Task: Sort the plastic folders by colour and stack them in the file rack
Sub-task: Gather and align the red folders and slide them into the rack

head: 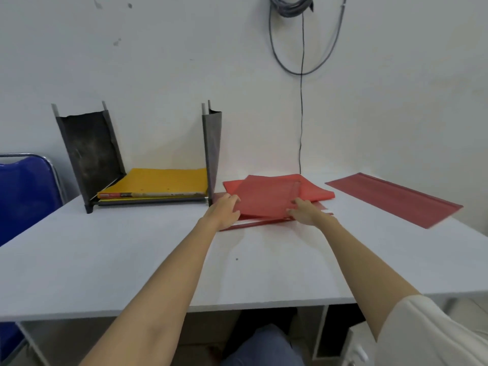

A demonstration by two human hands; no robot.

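A loose pile of red plastic folders (269,194) lies on the white table (105,254), just right of the file rack (92,154). My left hand (224,210) grips the pile's left near edge. My right hand (303,211) grips its right near edge, fingers over the top folder. The rack has dark side panels and holds yellow folders (163,180) flat on its bottom shelf. One more dark red folder (393,199) lies open and flat by itself at the far right of the table.
A blue chair (26,191) stands at the table's left end. Grey cables (301,48) hang down the white wall behind the pile. The table's near edge runs across below my forearms.
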